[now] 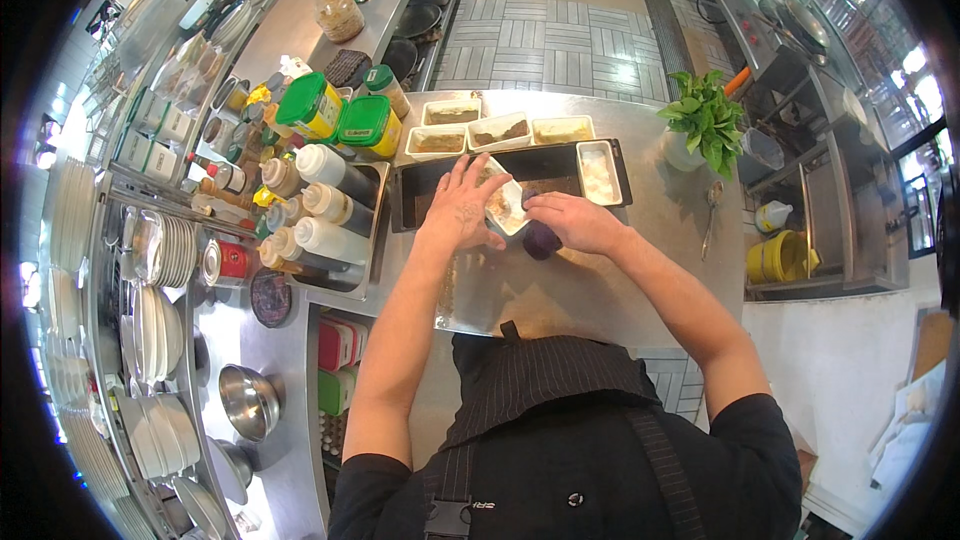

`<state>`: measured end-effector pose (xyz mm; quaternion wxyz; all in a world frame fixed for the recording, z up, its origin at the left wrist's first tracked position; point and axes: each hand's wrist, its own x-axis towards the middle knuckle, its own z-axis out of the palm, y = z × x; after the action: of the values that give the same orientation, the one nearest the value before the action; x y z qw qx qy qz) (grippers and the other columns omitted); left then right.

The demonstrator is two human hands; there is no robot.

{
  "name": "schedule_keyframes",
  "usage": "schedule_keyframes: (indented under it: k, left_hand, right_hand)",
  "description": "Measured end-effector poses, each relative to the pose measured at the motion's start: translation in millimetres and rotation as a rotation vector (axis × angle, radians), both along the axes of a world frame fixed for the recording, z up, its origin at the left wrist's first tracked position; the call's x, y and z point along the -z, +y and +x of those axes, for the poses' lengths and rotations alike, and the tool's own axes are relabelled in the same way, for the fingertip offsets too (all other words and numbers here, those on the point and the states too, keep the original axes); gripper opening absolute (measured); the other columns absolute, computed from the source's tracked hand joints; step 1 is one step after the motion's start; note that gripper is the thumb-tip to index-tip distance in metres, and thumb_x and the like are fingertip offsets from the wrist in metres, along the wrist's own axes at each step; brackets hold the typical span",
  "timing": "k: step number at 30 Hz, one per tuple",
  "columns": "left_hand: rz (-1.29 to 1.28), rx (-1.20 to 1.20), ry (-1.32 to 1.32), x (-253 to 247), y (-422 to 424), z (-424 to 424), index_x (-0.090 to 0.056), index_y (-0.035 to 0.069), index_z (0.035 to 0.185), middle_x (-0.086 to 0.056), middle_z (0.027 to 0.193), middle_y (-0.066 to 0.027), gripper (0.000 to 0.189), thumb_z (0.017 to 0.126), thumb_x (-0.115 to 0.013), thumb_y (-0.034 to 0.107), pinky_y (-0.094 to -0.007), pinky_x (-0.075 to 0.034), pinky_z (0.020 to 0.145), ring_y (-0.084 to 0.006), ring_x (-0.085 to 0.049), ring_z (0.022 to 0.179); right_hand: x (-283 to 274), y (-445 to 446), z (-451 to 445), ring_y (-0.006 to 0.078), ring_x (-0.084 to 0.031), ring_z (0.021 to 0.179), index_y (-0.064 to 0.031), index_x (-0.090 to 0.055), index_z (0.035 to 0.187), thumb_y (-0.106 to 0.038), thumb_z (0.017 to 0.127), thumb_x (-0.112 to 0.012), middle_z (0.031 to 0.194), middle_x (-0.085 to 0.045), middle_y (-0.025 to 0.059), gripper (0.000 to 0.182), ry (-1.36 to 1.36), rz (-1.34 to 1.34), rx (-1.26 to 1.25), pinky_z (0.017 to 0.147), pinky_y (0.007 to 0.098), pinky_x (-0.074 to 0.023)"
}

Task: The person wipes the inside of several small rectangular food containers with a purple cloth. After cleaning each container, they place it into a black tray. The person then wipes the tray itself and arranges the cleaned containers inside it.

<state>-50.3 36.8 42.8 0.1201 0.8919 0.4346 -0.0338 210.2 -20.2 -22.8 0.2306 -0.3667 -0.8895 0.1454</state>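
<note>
My left hand (465, 208) grips a small white rectangular container (507, 204) by its left side, thumb and fingers spread around it. The container is tilted, with crumbly light-brown residue inside. Against its right wall, my right hand (576, 222) holds a bunched dark purple cloth (541, 240). Just behind is a long black tray (418, 199); one white container (598, 174) with pale white contents sits in its right end. Beyond the tray stand several more white containers, among them one with dark brown crumbs (499, 133) and one with yellowish contents (562, 130).
Squeeze bottles (330, 240) stand in a steel pan (369, 286) at left, near green-lidded tubs (370, 124). On the right of the steel table (645, 285) are leafy green herbs (703, 120) in a pot and a metal spoon (709, 221). Plates (161, 247) crowd the left shelving.
</note>
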Motion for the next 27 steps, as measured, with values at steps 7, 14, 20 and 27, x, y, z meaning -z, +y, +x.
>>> schedule_keyframes:
  k: [7, 14, 20, 27]
  left_hand:
    - [0.06, 0.114, -0.126, 20, 12, 2, -0.056, 0.022, 0.145, -0.051, 0.144, -0.0146, 0.096, 0.06, -0.1, 0.033, -0.049, -0.044, 0.119, -0.038, -0.046, 0.142]
    - [0.098, -0.086, -0.174, 27, -6, 12, -0.069, 0.018, 0.13, -0.055, 0.123, -0.0125, 0.081, 0.06, -0.101, 0.042, -0.0483, -0.056, 0.1, -0.0339, -0.055, 0.122]
    - [0.111, -0.241, -0.192, 34, -17, 22, -0.069, 0.013, 0.122, -0.056, 0.12, -0.0137, 0.072, 0.065, -0.098, 0.046, -0.0479, -0.057, 0.096, -0.0351, -0.055, 0.121]
    - [0.118, -0.339, -0.231, 42, -18, 22, -0.067, 0.009, 0.118, -0.067, 0.117, -0.0089, 0.065, 0.071, -0.094, 0.045, -0.047, -0.057, 0.093, -0.0325, -0.06, 0.116]
  right_hand:
    - [-1, 4, 3, 0.0323, -0.066, 0.124, -0.0029, -0.069, 0.123, -0.002, 0.091, -0.065, 0.134, -0.07, 0.0135, 0.032, 0.053, 0.038, -0.04, 0.106, 0.0399, -0.0556]
    - [8, -16, -12, 0.0342, -0.067, 0.128, -0.0037, -0.073, 0.118, -0.002, 0.09, -0.066, 0.132, -0.073, 0.015, 0.029, 0.115, 0.14, 0.183, 0.109, 0.0411, -0.0554]
    - [21, -52, -40, 0.037, -0.066, 0.132, -0.0035, -0.071, 0.127, -0.003, 0.099, -0.062, 0.138, -0.071, 0.0188, 0.029, 0.408, -0.095, 0.416, 0.111, 0.0414, -0.0531]
    - [38, -54, -42, 0.0202, -0.067, 0.123, -0.0024, -0.066, 0.139, -0.011, 0.111, -0.055, 0.137, -0.071, 0.0114, 0.032, 1.095, -0.45, 0.565, 0.106, 0.0335, -0.0523]
